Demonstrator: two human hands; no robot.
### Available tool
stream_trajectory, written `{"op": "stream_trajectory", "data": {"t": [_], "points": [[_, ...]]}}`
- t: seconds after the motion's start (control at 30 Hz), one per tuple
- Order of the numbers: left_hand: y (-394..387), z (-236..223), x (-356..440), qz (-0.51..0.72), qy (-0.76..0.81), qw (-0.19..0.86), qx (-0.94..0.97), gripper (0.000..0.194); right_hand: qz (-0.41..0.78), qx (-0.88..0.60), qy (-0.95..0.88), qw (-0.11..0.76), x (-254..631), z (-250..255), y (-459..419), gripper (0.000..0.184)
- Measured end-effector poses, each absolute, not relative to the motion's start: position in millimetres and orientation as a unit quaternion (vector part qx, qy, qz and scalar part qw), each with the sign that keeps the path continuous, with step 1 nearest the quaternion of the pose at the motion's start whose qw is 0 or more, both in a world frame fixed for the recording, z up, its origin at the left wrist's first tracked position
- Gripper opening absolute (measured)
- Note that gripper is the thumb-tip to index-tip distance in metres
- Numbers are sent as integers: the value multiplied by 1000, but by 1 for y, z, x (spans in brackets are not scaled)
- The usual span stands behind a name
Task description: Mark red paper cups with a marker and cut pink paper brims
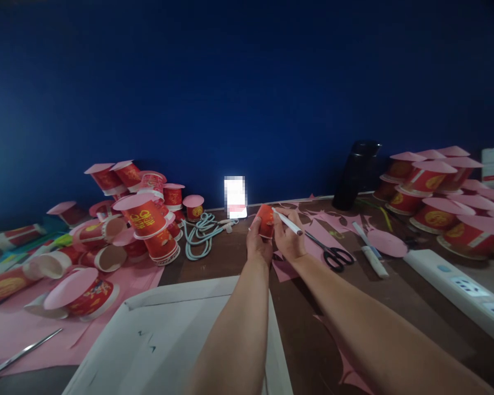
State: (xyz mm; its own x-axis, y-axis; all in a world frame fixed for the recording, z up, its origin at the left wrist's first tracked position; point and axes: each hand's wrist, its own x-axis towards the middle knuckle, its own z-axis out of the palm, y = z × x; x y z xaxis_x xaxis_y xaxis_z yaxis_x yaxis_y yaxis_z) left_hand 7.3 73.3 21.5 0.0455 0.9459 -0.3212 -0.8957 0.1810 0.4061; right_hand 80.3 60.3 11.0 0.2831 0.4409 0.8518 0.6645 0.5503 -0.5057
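My left hand point(258, 244) is closed around a red paper cup point(267, 220) with gold print, held up over the middle of the table. In my right hand point(288, 240) is a white marker point(288, 223), gripped between the fingers. Its tip end points at the cup's side; whether it touches cannot be made out. Black-handled scissors point(336, 258) lie just right of my right hand, on pink paper scraps. Below my forearms spreads a large white sheet point(160, 329) with a few dark marks.
Stacked red cups with pink paper discs point(142, 216) crowd the left; more cups point(432, 175) stand at right. A lit phone point(235, 197) leans on the blue wall beside a coiled cable point(200, 236). A black bottle point(356, 175), glue tube point(374, 262) and power strip point(456, 291) are rightward.
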Motion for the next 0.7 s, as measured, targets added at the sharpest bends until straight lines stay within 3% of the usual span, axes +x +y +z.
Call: {"op": "stream_trajectory", "data": {"t": [0.7], "points": [[78,15,6,634,247,732,39,8,-85,-469,-597,645,79,11,59,16]]}}
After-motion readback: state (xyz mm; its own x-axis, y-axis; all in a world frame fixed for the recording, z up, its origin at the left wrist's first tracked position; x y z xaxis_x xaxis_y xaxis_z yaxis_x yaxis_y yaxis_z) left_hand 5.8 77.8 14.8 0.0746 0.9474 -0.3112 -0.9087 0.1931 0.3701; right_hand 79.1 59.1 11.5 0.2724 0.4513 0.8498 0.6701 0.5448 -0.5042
